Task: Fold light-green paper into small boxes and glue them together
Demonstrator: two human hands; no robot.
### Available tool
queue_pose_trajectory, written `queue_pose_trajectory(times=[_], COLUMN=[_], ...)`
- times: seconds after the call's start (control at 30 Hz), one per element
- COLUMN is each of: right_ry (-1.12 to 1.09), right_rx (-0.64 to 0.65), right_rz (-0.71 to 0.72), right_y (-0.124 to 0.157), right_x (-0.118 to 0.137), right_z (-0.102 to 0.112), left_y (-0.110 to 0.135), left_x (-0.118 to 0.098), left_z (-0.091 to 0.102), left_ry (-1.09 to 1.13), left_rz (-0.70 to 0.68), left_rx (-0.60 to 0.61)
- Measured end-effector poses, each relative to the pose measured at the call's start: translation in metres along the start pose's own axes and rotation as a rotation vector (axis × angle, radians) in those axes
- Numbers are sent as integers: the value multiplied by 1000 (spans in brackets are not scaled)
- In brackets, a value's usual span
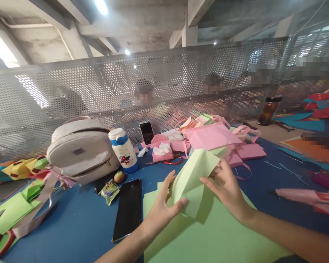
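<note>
A folded light green paper sheet is held up between both of my hands above a flat stack of green sheets on the blue table. My left hand grips the lower left part of the fold, thumb on the front. My right hand holds the right side, fingers curled behind the paper's edge.
A black phone lies left of the green stack, by a snack packet. Behind stand a white backpack, a white and blue bottle, a second phone, pink paper bags and red scissors. People sit behind a perforated metal screen.
</note>
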State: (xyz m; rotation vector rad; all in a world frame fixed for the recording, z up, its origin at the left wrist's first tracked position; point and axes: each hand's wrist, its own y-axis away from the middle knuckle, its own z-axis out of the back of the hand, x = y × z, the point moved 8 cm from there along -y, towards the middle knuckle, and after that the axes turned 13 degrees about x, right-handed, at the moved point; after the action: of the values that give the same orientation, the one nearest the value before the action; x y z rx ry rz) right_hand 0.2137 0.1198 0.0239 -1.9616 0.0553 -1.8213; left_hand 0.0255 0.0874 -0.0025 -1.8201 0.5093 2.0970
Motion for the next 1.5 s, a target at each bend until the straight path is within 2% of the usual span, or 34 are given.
queue_pose_trajectory(times=[0.27, 0.43, 0.6, 0.9, 1.13, 1.33, 1.5], right_ry=[218, 283, 345, 310, 200, 152, 180], right_rx=[29, 135, 129, 120, 186, 329, 310], right_rz=[16, 24, 69, 130, 83, 21, -23], right_y=[8, 8, 13, 16, 19, 24, 23], right_x=[2, 7, 11, 12, 2, -3, -1], right_z=[-4, -13, -17, -19, -24, -32, -35], left_y=[-2, 0, 2, 4, 4, 5, 8], left_x=[4, -2, -5, -5, -7, -9, -8], left_z=[-2, -6, -7, -7, -9, -8, -9], left_ry=[205, 224, 227, 281, 340, 338, 303], left_rz=[-24, -20, -34, -16, -58, -72, -74], left_rx=[-19, 3, -7, -24, -9, -37, -86])
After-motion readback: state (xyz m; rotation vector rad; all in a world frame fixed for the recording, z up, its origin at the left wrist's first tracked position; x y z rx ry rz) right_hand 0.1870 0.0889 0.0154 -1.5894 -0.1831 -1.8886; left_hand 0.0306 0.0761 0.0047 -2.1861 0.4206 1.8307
